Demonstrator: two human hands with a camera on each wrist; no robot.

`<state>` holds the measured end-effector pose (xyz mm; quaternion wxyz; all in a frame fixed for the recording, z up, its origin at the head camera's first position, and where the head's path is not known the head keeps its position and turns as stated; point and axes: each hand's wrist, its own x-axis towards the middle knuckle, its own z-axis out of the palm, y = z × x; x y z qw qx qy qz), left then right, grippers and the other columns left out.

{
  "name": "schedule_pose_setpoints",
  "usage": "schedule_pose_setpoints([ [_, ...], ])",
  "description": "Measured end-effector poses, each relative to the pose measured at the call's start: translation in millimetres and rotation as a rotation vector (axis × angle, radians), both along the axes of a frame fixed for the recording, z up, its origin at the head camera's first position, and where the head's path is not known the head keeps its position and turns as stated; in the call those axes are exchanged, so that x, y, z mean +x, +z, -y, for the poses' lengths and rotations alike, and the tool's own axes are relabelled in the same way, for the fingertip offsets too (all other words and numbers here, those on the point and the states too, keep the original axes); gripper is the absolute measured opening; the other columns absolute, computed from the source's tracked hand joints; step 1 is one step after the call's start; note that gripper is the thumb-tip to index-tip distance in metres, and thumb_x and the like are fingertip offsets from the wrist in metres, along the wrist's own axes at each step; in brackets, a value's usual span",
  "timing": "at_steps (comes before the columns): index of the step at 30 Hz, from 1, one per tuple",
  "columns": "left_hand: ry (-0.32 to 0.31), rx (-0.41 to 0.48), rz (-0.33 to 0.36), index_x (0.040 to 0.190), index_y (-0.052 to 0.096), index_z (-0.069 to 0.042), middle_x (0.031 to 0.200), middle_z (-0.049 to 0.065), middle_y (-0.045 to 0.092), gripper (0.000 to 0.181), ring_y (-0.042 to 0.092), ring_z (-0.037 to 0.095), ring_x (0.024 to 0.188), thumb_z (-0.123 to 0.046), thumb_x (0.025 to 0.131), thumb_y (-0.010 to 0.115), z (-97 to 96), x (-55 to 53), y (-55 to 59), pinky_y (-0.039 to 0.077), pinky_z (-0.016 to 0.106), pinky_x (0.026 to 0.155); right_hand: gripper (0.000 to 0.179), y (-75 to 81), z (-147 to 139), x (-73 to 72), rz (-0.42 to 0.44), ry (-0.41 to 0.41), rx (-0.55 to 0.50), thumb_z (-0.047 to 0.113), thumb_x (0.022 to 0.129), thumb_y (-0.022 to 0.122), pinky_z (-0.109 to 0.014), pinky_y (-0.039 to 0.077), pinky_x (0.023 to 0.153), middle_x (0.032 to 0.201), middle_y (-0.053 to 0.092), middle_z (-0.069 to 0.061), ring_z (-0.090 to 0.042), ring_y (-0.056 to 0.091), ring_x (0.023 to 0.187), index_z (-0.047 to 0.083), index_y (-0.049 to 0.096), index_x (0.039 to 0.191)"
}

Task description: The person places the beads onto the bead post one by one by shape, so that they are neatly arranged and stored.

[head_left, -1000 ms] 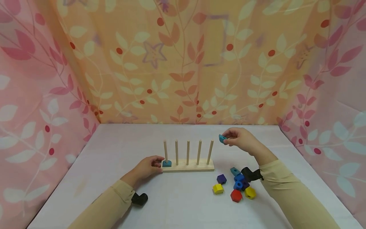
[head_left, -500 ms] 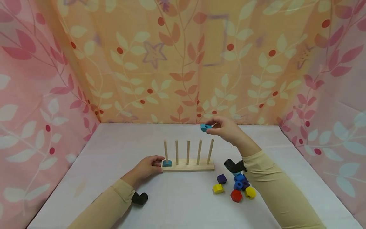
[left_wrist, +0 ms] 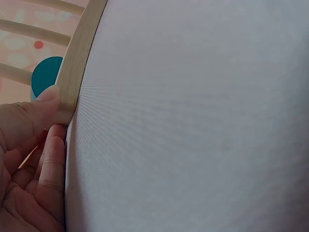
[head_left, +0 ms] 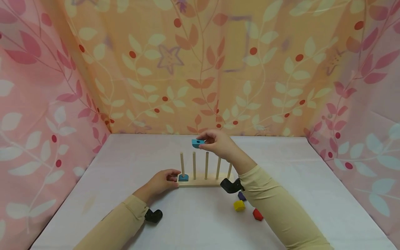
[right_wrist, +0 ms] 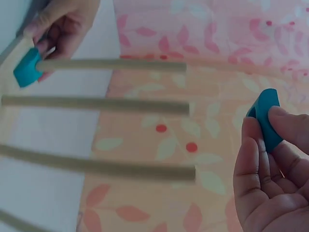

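My right hand (head_left: 218,143) pinches a teal half-round block (head_left: 197,143) with a hole through it, just above the second peg from the left. In the right wrist view this block (right_wrist: 266,118) sits between thumb and fingertips, apart from the pegs. The wooden peg board (head_left: 200,183) carries several upright pegs. A similar teal block (head_left: 183,177) rests at the bottom of its leftmost peg. My left hand (head_left: 162,180) holds the left end of the board; in the left wrist view the thumb presses the board (left_wrist: 77,67) beside the teal block, with fingers on the other side.
Right of the board lie a purple block (head_left: 242,196), a yellow block (head_left: 239,206) and a red block (head_left: 257,214). The right sleeve (head_left: 275,205) covers the area beside them. A floral curtain (head_left: 200,69) stands behind the white table (head_left: 140,149).
My right hand has carried the teal block leftward and slightly up, from beyond the board's right end to over its left part. The left hand keeps its place on the board.
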<state>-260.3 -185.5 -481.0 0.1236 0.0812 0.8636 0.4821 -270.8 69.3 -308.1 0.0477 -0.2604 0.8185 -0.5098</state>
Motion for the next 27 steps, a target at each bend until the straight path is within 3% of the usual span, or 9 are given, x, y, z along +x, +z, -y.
schedule_pose_setpoints([
  [5, 0.007, 0.011, 0.011, 0.120, 0.057, -0.012, 0.097, 0.000, 0.061, 0.047, 0.054, 0.015, 0.088, -0.015, 0.076, 0.074, -0.3, 0.8, 1.3, 0.046, 0.028, 0.076, 0.022, -5.6, 22, 7.6, 0.001, 0.014, 0.004, 0.010, 0.082, 0.068, -0.026, 0.048, 0.073, 0.092, 0.064, -0.006, -0.015, 0.059, 0.080, 0.007, 0.065, 0.104],
  [9, -0.003, 0.028, 0.012, 0.121, 0.056, -0.010, 0.096, 0.001, 0.062, 0.048, 0.055, 0.015, 0.088, -0.014, 0.076, 0.074, -0.2, 0.7, 1.0, 0.047, 0.028, 0.076, 0.021, -12.1, 35, 11.3, -0.050, 0.009, 0.002, 0.011, 0.083, 0.067, -0.026, 0.048, 0.072, 0.092, 0.063, -0.003, -0.014, 0.059, 0.079, 0.009, 0.066, 0.104],
  [16, -0.014, 0.009, 0.007, 0.121, 0.056, -0.011, 0.102, 0.000, 0.062, 0.048, 0.056, 0.015, 0.091, -0.016, 0.077, 0.073, 0.6, 0.3, 1.5, 0.047, 0.030, 0.080, 0.020, -29.1, 50, 13.6, -0.107, -0.057, 0.017, 0.013, 0.086, 0.064, -0.025, 0.046, 0.074, 0.097, 0.060, 0.000, -0.013, 0.056, 0.084, 0.012, 0.064, 0.106],
  [27, -0.019, 0.009, -0.011, 0.123, 0.055, -0.010, 0.107, 0.002, 0.062, 0.049, 0.058, 0.015, 0.093, -0.015, 0.078, 0.072, 1.6, -2.1, -3.7, 0.048, 0.028, 0.076, 0.023, -48.2, 61, 13.3, -0.094, -0.130, -0.057, 0.008, 0.086, 0.063, -0.028, 0.048, 0.078, 0.104, 0.057, -0.009, -0.016, 0.058, 0.089, 0.007, 0.063, 0.109],
])
